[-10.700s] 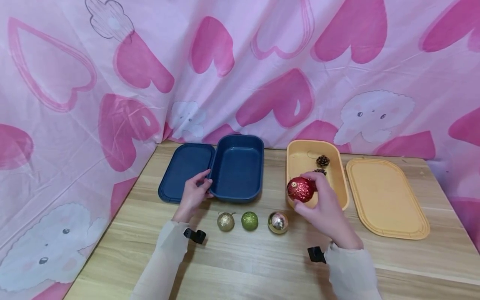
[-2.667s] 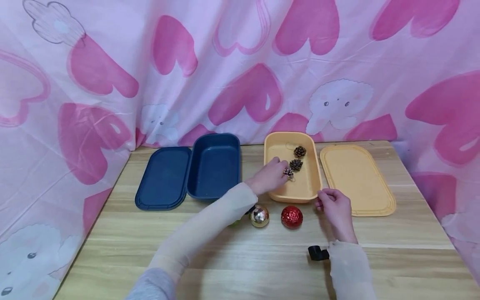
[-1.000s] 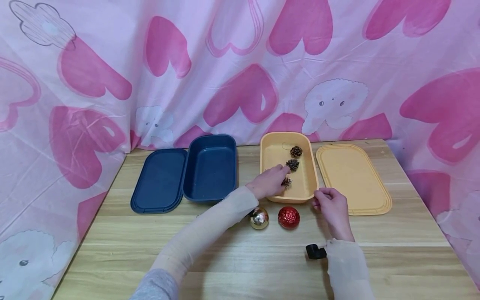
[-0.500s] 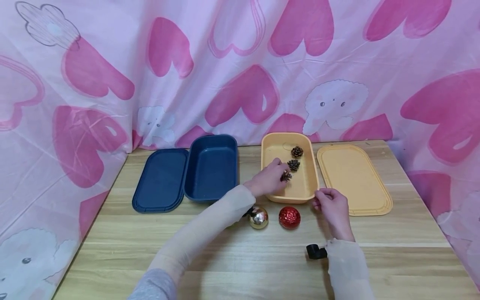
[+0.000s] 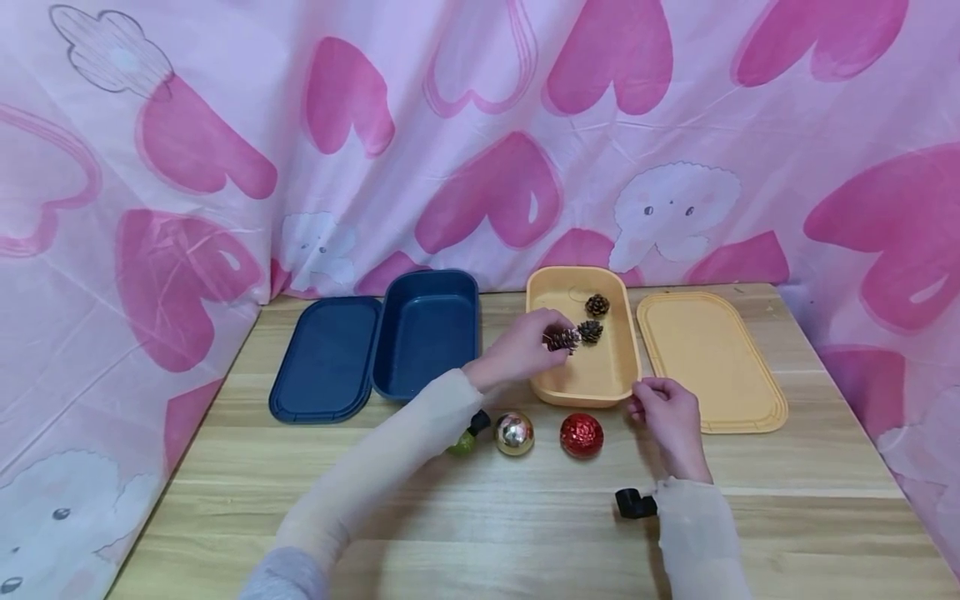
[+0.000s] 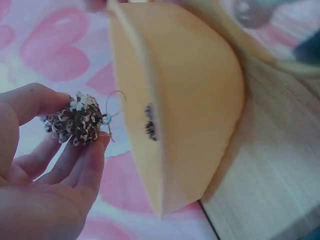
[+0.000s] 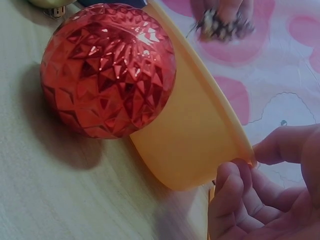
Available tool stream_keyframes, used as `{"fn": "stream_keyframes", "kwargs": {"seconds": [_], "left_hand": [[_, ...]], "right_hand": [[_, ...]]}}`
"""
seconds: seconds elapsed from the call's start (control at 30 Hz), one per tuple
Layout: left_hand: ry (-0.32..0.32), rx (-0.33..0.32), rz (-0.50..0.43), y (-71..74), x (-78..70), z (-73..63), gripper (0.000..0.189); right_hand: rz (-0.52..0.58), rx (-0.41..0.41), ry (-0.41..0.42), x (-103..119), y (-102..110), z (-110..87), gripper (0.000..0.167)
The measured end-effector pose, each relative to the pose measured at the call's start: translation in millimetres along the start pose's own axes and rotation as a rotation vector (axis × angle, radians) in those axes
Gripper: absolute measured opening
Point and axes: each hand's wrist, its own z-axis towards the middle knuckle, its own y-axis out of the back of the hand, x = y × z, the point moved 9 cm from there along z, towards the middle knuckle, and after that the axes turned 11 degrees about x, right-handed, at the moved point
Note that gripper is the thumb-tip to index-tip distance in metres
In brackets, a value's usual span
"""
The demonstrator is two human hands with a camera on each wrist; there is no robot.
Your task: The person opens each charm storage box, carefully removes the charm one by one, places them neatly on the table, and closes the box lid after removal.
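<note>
held pinecone (image 6: 75,122), sleeve (image 5: 397,446) part-hiding green ball (image 5: 462,445)

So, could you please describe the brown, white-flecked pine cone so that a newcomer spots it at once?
On the pale wood-grain table, find the open yellow plastic box with rounded corners. Just over it, the person's left hand pinches the scaly pine cone. Two other brown pine cones lie inside the box; only this one is held.

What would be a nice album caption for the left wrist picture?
A left hand pinches a white-speckled pine cone above the yellow box.
</note>
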Motion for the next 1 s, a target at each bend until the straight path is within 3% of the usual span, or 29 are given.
{"fn": "stream_keyframes", "kwargs": {"seconds": [0.17, 0.33, 0.5, 0.73, 1.0], "left_hand": [[-0.031, -0.047, -0.175, 14.8, -3.7, -20.3, 0.034], [-0.023, -0.064, -0.355, 23.6, -0.8, -41.6, 0.032], [0.013, -0.103, -0.401, 32.2, 2.9, -60.2, 0.033], [0.001, -0.123, -0.494, 35.5, 4.9, -80.9, 0.034], [0.061, -0.112, -0.463, 32.7, 10.3, -114.4, 0.034]], "right_hand": [[0.007, 0.007, -0.004, -0.7, -1.7, 0.7, 0.028], [0.009, 0.011, -0.002, -1.2, -2.5, 1.6, 0.027], [-0.003, 0.022, -0.008, -1.5, -1.7, 1.1, 0.029], [0.002, 0.029, -0.033, -3.2, -0.9, 0.8, 0.031], [0.012, 0.029, -0.027, -2.9, -1.5, 0.7, 0.031]]}}
